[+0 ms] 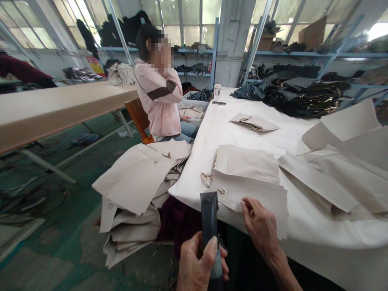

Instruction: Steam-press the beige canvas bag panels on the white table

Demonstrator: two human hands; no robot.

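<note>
My left hand (201,258) is wrapped round a black handheld tool (209,216) with a wide, flat head pointing up; its exact kind I cannot make out. At the table's near edge, the thumb and fingers of my right hand (260,222) are closed on the front edge of a beige fabric panel (257,190). That panel carries a gold-coloured ring fitting (222,191). A metal clasp (207,179) lies at the left end of the work. Behind it is another beige piece (248,161) with a metal strip along its left side.
Beige panels are stacked low at the left (136,173), with more on the right of the white table (194,165). Dark pieces with gold trim (309,97) are piled at the back. A co-worker in a pink jacket (160,101) sits beyond the table's left edge.
</note>
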